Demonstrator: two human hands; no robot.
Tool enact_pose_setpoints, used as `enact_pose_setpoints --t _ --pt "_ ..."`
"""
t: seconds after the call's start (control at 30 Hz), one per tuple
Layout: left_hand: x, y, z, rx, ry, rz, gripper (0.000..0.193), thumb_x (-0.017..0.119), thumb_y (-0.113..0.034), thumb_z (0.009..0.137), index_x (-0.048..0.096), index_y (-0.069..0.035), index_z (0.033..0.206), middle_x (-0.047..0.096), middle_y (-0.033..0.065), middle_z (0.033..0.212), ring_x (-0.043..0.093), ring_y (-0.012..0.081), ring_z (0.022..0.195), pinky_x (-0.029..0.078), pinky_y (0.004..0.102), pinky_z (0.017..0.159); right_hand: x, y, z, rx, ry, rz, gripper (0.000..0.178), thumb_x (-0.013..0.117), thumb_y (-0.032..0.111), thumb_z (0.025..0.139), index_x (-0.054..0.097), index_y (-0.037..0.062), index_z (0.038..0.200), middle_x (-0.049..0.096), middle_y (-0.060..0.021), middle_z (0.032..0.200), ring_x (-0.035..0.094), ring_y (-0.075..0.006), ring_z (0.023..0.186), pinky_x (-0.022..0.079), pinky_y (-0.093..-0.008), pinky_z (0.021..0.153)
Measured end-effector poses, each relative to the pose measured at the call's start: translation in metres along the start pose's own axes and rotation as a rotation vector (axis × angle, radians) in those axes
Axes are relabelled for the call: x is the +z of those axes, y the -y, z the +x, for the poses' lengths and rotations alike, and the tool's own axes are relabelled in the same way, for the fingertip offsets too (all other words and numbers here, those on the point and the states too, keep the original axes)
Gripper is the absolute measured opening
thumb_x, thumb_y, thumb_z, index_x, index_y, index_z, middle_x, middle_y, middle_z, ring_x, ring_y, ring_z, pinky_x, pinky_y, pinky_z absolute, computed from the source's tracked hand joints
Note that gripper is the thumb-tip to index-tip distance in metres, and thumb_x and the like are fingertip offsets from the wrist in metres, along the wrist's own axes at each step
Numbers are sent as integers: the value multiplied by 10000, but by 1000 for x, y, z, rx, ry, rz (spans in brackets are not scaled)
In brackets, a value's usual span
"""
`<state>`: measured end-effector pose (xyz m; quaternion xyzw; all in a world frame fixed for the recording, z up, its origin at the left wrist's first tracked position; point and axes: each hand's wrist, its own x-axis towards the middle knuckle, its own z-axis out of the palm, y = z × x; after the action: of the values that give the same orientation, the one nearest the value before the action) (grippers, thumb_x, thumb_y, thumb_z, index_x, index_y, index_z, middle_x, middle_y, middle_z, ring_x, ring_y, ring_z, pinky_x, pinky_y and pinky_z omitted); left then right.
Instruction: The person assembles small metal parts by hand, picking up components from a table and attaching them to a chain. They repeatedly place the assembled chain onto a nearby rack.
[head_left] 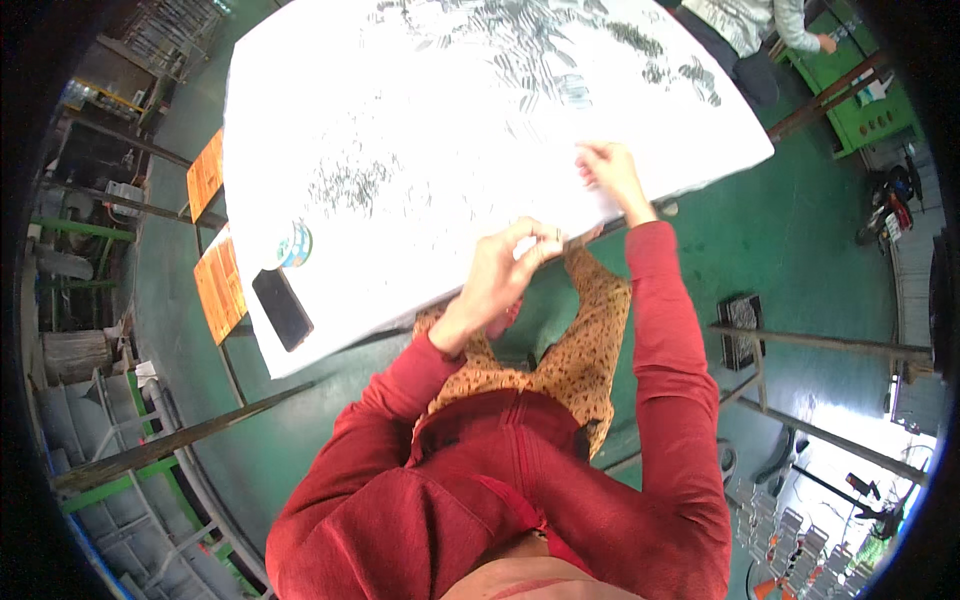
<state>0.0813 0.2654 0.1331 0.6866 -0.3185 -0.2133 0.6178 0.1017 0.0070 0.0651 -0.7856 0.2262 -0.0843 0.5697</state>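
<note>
A large white cloth (pixel 440 130) with a black and grey landscape-like pattern is spread across the surface in front of me. Close to its near edge, my left hand (pixel 497 270) is closed, thumb and index finger pinched together. What the pinch holds, if anything, is too small to make out. My right hand (pixel 612 172) hovers over the cloth, farther out and to the right. Its fingers are bent together in a pinch, and any thin thing between them cannot be seen. The cloth is overexposed around both hands.
On the cloth's left corner lie a black smartphone (pixel 283 309) and a small round blue-and-white container (pixel 296 244). Wooden stools (pixel 219 283) stand to the left. Wooden bars (pixel 830 344) run along both sides. Another person (pixel 745 25) is at the far right, beside a green table (pixel 850 85).
</note>
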Motion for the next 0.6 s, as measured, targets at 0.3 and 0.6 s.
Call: enact_pose_setpoints --t 0.3,0.6 --pt "-5 7 -15 157 46 32 96 607 -57 858 591 -11 941 649 101 962 622 190 895 496 306 778 64 -18 90 -409 -210 -700 271 764 113 580 666 -23 793 647 -211 751 630 -358 724 496 -409 675" --pt "-12 9 -22 162 -28 -144 103 574 -49 878 613 0 960 649 83 977 613 170 904 481 296 810 37 12 14 -331 -253 -230 203 659 5 720 688 0 922 665 -132 862 627 -190 771 491 -304 725"
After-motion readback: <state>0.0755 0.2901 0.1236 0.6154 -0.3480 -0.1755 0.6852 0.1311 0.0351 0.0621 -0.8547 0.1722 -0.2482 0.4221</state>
